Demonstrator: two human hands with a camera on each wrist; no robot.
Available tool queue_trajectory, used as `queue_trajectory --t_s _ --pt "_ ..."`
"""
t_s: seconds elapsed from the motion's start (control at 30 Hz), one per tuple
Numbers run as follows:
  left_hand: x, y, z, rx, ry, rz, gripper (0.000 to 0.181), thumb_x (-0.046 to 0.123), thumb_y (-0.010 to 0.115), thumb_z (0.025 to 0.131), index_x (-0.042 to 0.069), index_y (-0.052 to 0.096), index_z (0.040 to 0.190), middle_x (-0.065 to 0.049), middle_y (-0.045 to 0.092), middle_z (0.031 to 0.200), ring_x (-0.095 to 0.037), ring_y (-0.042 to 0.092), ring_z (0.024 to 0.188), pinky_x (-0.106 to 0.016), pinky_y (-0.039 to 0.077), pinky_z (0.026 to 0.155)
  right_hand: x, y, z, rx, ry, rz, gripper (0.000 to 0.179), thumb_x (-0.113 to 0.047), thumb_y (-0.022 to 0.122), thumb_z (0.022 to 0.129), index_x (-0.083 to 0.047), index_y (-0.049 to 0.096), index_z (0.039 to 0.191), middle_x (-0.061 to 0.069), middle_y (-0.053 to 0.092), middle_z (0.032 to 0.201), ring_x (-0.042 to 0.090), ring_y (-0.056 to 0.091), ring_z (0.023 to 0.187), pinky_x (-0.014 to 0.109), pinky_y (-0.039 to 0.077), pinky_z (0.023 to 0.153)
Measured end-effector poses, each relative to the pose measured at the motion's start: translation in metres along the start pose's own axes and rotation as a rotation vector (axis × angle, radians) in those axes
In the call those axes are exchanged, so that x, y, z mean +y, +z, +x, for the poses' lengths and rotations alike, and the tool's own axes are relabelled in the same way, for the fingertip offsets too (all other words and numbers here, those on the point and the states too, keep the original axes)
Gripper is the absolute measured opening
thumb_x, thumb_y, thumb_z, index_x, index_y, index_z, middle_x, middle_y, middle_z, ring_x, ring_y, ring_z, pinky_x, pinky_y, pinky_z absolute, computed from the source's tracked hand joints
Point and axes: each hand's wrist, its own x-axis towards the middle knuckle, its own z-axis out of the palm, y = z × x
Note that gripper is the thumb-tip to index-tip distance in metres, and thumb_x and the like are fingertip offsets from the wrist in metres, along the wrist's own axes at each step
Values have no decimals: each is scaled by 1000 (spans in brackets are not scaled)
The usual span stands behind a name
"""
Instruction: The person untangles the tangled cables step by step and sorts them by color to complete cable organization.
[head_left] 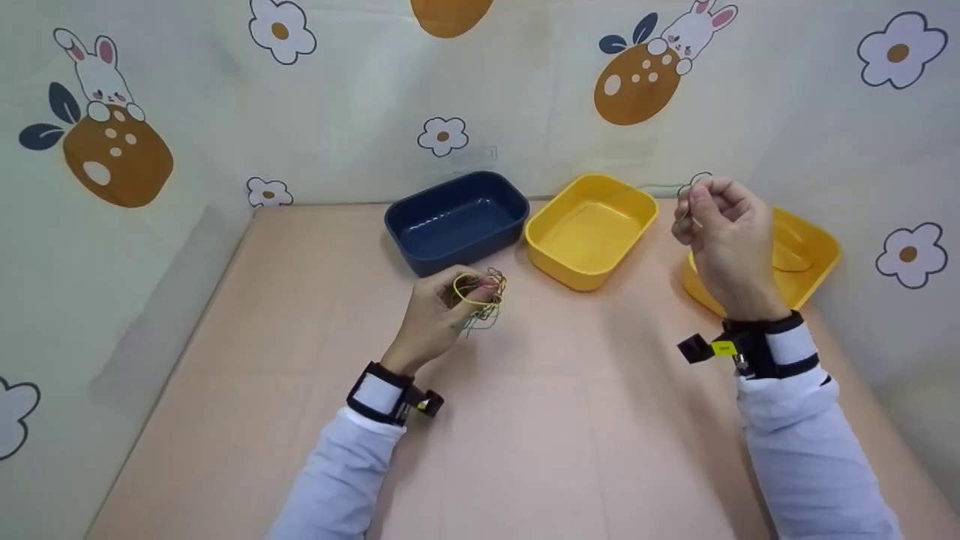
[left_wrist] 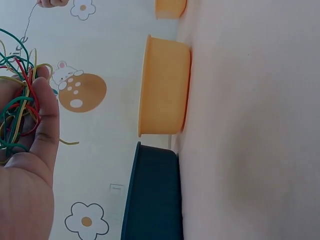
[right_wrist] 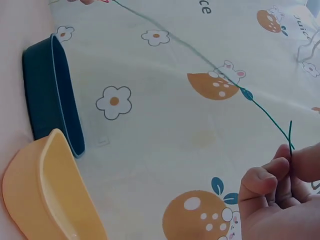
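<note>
My left hand holds a tangled bunch of thin red, green and yellow wires above the table, in front of the dark blue bin. Loops and loose ends stick out around its fingers. Higher up and to the right, my right hand pinches the end of a green wire between thumb and fingers. In the right wrist view this wire stretches across toward the left hand, and a short tip pokes up past the pinch. The right hand partly covers the right yellow bin in the head view.
A second yellow bin stands in the middle, beside the blue one. All three bins sit along the back of the peach-coloured table. Patterned sheeting with rabbits and flowers rises behind and at the sides.
</note>
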Motion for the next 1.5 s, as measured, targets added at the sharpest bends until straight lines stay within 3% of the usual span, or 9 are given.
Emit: queue_trajectory --t_s 0.17,0.3,0.43,0.63,0.8,0.9,1.13,1.33,1.5 --pt "-3 -11 4 39 -4 32 15 13 79 107 3 79 119 -13 84 118 -12 80 107 -24 67 95 -4 -6 13 94 -30 116 22 -12 76 107 7 63 107 15 69 95 22 57 72 23 55 58" --pt "-4 -20 8 72 -8 16 14 11 77 108 3 79 118 -13 83 119 -12 79 108 -23 67 94 -1 -9 22 146 -85 107 21 -8 77 105 8 64 108 19 70 96 24 62 72 23 61 60" --pt "0 -26 13 99 -8 11 14 10 76 109 2 78 119 -14 82 119 -12 79 109 -23 67 95 8 -9 32 190 -131 -34 17 -7 76 106 6 66 110 19 72 98 24 69 74 24 67 67" --pt "5 -27 24 123 9 -59 14 6 77 107 -2 77 119 -16 81 120 -14 80 108 -25 68 94 33 -8 47 221 -146 -338 15 -9 74 109 3 69 116 10 77 98 20 79 79 24 70 75" --pt "7 -23 28 146 17 -83 14 6 78 106 -2 77 118 -15 81 120 -13 80 107 -25 68 93 61 -3 54 154 -75 -540 13 -9 71 111 1 70 120 8 77 105 13 82 85 23 70 82" --pt "6 -22 28 152 16 -80 14 6 78 107 -2 77 118 -14 80 120 -13 80 108 -25 68 94 77 -1 54 99 -28 -703 15 -9 69 113 3 71 121 16 79 112 10 82 87 19 69 83" --pt "6 -22 28 155 13 -84 14 7 77 107 -1 76 119 -14 80 119 -13 80 108 -25 68 94 100 2 47 -36 63 -1096 20 -12 70 110 5 79 116 24 82 112 28 75 95 10 54 71" --pt "6 -22 27 140 14 -77 15 7 76 108 -1 76 120 -15 79 120 -14 80 108 -26 68 95 105 5 43 -212 160 -1214 22 -14 71 110 4 82 116 24 80 117 31 67 94 22 52 70" --pt "6 -20 28 133 1 -87 15 7 76 108 -2 76 120 -15 80 120 -14 80 108 -26 68 95 103 8 38 -254 153 -1213 23 -17 71 111 3 81 117 23 79 114 32 66 96 25 55 73"
